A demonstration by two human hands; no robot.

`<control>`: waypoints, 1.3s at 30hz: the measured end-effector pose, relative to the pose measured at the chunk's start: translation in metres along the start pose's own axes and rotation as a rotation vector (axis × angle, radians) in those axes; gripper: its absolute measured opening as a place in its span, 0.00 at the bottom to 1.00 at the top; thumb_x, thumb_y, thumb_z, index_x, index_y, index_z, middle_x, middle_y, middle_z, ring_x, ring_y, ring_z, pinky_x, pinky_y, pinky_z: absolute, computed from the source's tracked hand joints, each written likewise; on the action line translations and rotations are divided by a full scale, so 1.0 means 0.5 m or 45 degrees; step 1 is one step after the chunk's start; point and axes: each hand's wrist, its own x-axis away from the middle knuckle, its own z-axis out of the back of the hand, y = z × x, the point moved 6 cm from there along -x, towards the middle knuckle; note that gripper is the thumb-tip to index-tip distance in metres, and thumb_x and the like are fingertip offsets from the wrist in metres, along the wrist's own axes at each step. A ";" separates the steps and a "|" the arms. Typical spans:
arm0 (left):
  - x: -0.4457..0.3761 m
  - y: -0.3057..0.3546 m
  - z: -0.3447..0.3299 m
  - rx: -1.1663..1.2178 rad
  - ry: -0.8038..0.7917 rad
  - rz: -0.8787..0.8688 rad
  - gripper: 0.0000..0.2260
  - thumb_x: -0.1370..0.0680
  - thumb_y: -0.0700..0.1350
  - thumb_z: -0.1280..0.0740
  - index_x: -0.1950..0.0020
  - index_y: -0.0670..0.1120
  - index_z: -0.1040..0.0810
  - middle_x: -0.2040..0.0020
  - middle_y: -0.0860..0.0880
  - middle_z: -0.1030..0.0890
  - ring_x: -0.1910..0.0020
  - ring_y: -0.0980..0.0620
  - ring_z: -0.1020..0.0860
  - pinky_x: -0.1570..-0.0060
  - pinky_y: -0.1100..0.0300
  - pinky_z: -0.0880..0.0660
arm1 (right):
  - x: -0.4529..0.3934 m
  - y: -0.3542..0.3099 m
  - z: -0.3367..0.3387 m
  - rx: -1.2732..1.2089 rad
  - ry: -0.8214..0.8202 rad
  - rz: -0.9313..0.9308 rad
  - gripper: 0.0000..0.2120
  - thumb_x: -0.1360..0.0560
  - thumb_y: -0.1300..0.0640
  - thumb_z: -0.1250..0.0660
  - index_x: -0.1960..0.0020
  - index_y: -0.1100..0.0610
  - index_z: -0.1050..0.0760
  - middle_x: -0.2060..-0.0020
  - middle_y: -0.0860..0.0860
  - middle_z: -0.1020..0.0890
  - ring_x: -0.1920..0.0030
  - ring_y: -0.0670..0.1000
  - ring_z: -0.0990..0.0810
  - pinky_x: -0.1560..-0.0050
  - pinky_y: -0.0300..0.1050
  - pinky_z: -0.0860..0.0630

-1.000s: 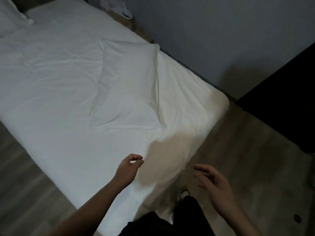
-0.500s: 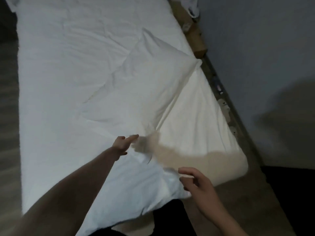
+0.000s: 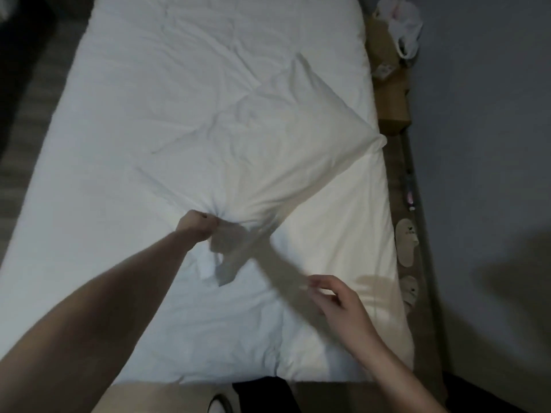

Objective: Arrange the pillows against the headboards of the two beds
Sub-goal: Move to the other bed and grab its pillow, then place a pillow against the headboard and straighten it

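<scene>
**Pillow gripped at near corner, lift toward headboard pending**

One white pillow (image 3: 262,150) is seen lying diagonally on the white bed (image 3: 125,114), flat on the sheet, with its far corner close to the bed's right edge. The near corner is bunched in the left hand (image 3: 198,228), whose grip is closed into a fist on the fabric; creases radiate from that point. The right hand (image 3: 337,302) is held above the sheet, apart from the pillow, with its grip loosely part-open and nothing in it. The headboard is not identifiable in this view, and no second bed is shown. A pair of slippers (image 3: 407,248) is noted on the floor strip between bed and wall (image 3: 492,144).

Judgement: the step in hand is the pick-up of this pillow. A one-corner hold is likely to let the filling sag and the case stretch. A second hold by the right hand on the adjacent edge is advised before lifting, so that the pillow is carried level. The sheet beneath should be kept out of the fist, or it may be dragged along. Placement square against the headboard remains to be done.
</scene>
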 end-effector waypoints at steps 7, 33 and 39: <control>0.336 0.087 0.058 0.393 -0.113 -0.502 0.17 0.24 0.47 0.27 0.69 0.44 0.26 0.72 0.49 0.23 0.72 0.53 0.26 0.66 0.58 0.30 | 0.028 -0.098 0.007 0.018 0.076 0.087 0.09 0.23 0.49 0.28 0.42 0.43 0.19 0.43 0.46 0.15 0.45 0.50 0.15 0.38 0.60 0.18; 0.886 -0.344 -0.404 1.047 -0.504 0.764 0.49 0.48 0.84 0.31 0.44 0.46 0.18 0.46 0.45 0.22 0.48 0.44 0.24 0.43 0.48 0.23 | 0.376 0.172 0.187 -0.165 -0.106 0.012 0.29 0.29 0.68 0.23 0.35 0.52 0.31 0.46 0.48 0.18 0.49 0.47 0.18 0.37 0.50 0.23; 0.901 -0.130 -0.721 1.173 -0.461 0.688 0.46 0.51 0.81 0.25 0.42 0.53 0.14 0.40 0.48 0.15 0.36 0.45 0.21 0.30 0.50 0.27 | 0.308 0.168 0.466 -0.077 -0.244 0.139 0.26 0.28 0.67 0.23 0.39 0.50 0.30 0.49 0.47 0.19 0.49 0.49 0.19 0.40 0.47 0.25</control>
